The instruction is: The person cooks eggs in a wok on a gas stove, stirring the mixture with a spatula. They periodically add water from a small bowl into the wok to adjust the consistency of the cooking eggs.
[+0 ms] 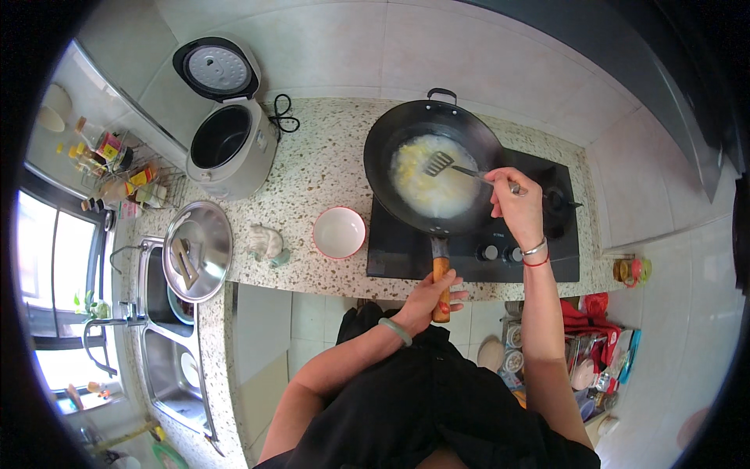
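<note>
A black wok (380,176) sits on the black gas stove (394,254), with pale cloudy liquid and yellowish pieces (426,187) inside. My left hand (428,299) is at its wooden handle (441,273), thumb over the top and fingertips showing on the far side. In my right hand (517,205) is a slotted spatula (439,162), its head dipping into the liquid near the middle of the wok. Left of the stove, a white bowl with a red rim (339,232) stands on the speckled counter (328,141).
An open rice cooker (242,160) with a black cord stands at the back left. Nearer are a metal lid (199,250) and a small knotted bag (266,242). The double sink (176,391) lies left. A range hood (664,86) overhangs the right side.
</note>
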Demonstrator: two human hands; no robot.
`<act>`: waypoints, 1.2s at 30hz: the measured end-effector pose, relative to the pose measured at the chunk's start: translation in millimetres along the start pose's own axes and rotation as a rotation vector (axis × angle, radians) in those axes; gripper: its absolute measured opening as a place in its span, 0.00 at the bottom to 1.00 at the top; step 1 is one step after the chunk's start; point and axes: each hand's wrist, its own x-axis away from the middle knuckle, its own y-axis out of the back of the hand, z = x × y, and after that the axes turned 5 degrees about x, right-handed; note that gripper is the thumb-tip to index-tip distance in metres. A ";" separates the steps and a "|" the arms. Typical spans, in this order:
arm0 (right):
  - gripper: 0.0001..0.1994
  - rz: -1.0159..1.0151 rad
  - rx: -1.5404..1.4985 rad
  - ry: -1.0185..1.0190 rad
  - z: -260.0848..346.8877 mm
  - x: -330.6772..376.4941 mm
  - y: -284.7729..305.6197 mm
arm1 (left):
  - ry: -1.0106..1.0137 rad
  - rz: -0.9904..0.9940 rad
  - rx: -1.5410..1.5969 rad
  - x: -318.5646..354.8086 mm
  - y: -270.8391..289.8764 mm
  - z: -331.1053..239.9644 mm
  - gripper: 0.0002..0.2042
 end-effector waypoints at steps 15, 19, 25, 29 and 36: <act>0.09 -0.033 -0.174 -0.102 -7.1 4.0 2.0 | -0.010 0.014 -0.017 1.0 -0.2 -2.0 0.22; 0.09 -0.096 -0.125 -0.106 7.5 26.6 26.4 | -0.003 0.013 -0.004 0.9 -0.6 -1.3 0.22; 0.09 -0.130 0.116 -0.102 36.7 54.3 67.0 | 0.000 0.018 0.000 3.4 -1.9 -2.8 0.22; 0.08 -0.124 0.259 -0.059 32.2 62.8 76.3 | 0.004 0.030 -0.009 1.4 0.3 -2.3 0.22; 0.08 -0.091 0.102 -0.066 -10.8 48.1 57.2 | 0.008 0.023 -0.012 2.5 -0.5 -3.2 0.23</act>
